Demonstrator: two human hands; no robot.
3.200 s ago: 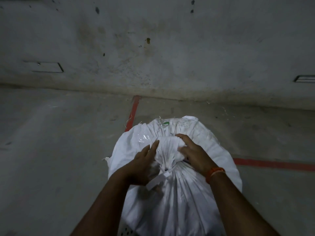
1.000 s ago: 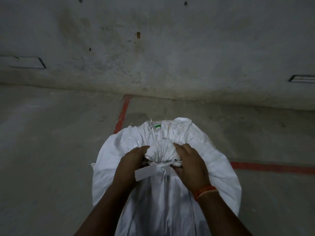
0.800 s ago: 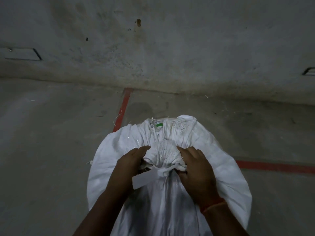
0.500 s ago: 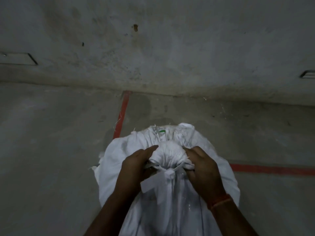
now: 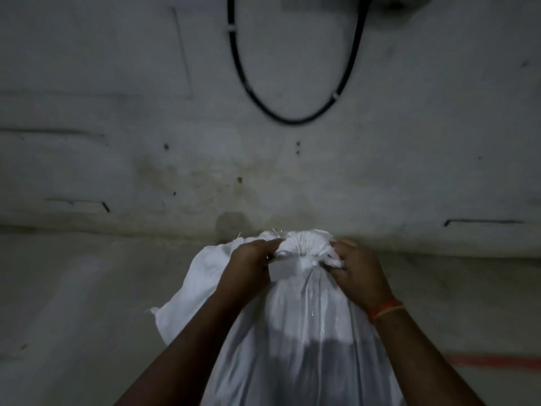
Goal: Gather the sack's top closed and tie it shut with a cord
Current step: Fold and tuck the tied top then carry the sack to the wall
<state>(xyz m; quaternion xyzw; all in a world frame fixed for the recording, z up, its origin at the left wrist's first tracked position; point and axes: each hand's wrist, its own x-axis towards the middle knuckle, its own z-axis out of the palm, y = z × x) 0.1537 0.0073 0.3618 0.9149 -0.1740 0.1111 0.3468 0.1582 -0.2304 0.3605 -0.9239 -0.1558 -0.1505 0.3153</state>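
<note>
A full white woven sack stands in front of me on the concrete floor. Its top is bunched into a puckered knob with a flat white cord wrapped around the neck just below; one loose end sticks out to the left. My left hand grips the left side of the neck and my right hand, with an orange band on the wrist, grips the right side. Both hands are closed on the gathered fabric at the tie.
A stained grey wall rises just behind the sack. A black cable hangs in a loop on it. A red line runs across the floor at the right.
The view has tilted up, and the sack's top now sits higher and closer to the wall. Both hands stay clamped on the tied neck.
</note>
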